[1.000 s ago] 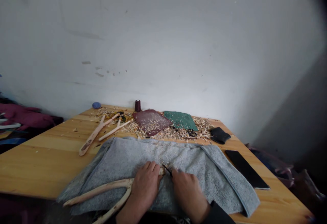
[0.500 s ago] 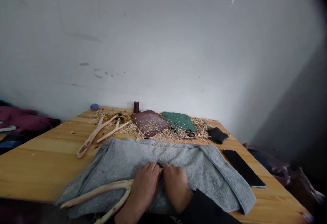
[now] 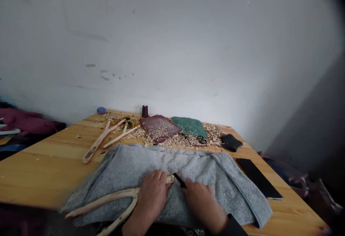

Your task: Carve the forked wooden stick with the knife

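My left hand [image 3: 154, 191] is wrapped round a peeled forked stick [image 3: 113, 195]. The fork's two prongs reach out to the lower left, and its pale cut end shows just past my fingers. In my right hand [image 3: 202, 200] is a knife [image 3: 178, 180] with a narrow dark blade, its handle hidden in my fist. The blade tip lies close to the stick's cut end; whether they touch I cannot tell. Both hands are over a grey cloth [image 3: 229, 182] spread across the front of the table.
Wood shavings [image 3: 185, 142] lie round a maroon cloth [image 3: 161, 126] and a green cloth [image 3: 190, 126]. Two other forked sticks [image 3: 94, 148] rest at the left. A thread spool [image 3: 145, 111] stands behind. On the right are a black pouch [image 3: 231, 142] and a flat black phone-like slab [image 3: 257, 176].
My right hand has moved right and back from my left hand, bringing the dark blade and the stick's cut end into view. My left hand keeps its hold.
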Tool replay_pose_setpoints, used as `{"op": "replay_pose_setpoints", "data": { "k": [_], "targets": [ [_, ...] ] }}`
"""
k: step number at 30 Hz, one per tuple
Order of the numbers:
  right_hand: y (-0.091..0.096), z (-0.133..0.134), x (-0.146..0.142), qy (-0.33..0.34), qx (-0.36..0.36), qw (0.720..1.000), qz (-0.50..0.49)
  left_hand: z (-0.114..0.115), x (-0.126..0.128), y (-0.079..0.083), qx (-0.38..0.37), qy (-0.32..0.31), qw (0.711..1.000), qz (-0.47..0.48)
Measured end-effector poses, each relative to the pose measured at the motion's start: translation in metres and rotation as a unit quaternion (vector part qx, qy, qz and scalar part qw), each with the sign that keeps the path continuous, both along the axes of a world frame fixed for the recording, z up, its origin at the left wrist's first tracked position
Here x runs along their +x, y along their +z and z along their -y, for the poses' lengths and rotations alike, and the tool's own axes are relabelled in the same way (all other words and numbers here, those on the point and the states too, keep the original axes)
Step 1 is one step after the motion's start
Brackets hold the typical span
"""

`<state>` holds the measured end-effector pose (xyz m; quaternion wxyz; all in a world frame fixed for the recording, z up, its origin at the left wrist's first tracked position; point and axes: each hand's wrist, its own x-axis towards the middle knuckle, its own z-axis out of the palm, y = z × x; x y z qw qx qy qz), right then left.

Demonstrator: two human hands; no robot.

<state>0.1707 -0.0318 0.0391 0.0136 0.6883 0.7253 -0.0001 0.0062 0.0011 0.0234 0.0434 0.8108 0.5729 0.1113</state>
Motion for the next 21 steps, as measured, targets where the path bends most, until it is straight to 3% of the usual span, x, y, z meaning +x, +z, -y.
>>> {"op": "replay_pose_setpoints", "data": {
  "k": [11, 21],
  "targets": [
    [-0.001, -0.002, -0.005, 0.022, -0.017, 1.0, 0.009, -0.001, 0.0, -0.004, 0.016, -0.004, 1.0, -0.008],
    [0.012, -0.005, -0.027, 0.038, -0.005, 0.997, 0.065, -0.002, 0.0, 0.0, 0.008, -0.016, 1.0, -0.018]
  ]
}}
